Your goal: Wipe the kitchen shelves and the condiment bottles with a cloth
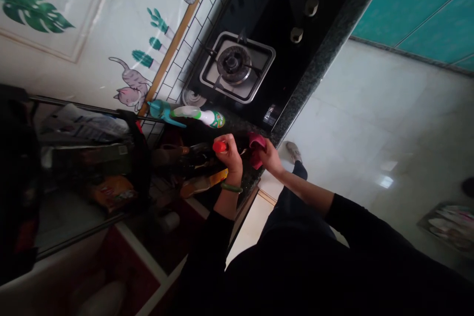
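Note:
My left hand (230,154) is closed around a dark bottle with a red cap (219,146), seen from above over the counter; most of its body is hidden by the hand and the shadow. In my right hand (271,158) is a bunched dark-pink cloth (256,144), held at the counter's front edge just right of the bottle. A bottle with a yellow cap (219,177) lies or leans by my left wrist; which of these I cannot tell. Several dark bottles (192,155) stand in shadow left of my left hand.
A white-and-green spray bottle (217,119) and a teal spray head (163,110) are by the wall. Beyond them is the gas stove (285,59) with a burner (234,65). A dark rack (89,145) with packets stands at left. A bag-filled bin (450,224) is on the floor.

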The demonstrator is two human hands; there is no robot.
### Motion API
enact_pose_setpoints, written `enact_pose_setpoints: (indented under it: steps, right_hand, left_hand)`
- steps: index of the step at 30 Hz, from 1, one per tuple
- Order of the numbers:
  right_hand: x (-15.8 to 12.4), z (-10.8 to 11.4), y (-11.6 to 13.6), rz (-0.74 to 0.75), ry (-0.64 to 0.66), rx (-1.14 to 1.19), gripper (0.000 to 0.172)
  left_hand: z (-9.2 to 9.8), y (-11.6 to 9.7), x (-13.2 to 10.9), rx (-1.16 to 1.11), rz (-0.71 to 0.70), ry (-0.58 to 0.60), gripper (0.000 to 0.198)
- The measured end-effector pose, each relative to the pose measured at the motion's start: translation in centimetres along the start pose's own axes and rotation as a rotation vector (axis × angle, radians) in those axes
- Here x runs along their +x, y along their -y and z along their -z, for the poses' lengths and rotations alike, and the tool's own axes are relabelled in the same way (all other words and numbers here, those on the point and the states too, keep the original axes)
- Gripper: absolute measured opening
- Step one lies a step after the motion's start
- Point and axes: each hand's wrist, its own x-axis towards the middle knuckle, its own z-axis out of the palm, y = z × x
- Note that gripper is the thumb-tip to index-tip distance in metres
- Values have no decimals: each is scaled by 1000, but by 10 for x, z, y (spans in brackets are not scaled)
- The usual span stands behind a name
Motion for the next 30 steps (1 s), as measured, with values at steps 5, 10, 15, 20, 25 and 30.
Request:
enact_pose_setpoints:
  steps: [5, 10, 15, 20, 25, 30]
  right_hand:
    - [8, 15, 11, -79, 59, 277, 61]
    - [-5, -20, 28, -60, 207, 386, 99]
    - [-15, -38, 31, 117, 213, 346, 96]
    - [2, -32, 23, -114, 182, 304, 121]
    - [-5, -38, 28, 3, 196, 302, 95]
    - [9, -36, 20, -157, 156, 225, 98]
  left_hand:
    - [33, -5, 19, -8, -34, 289, 42]
    - [27, -8, 40, -15, -234, 582, 21]
    - [2, -2, 21, -56, -87, 282, 18]
    - [0, -2, 14, -67, -73, 234, 16]
    - [0, -4, 16, -39, -63, 178, 14]
    - [-2, -5, 18, -22, -64, 195, 18]
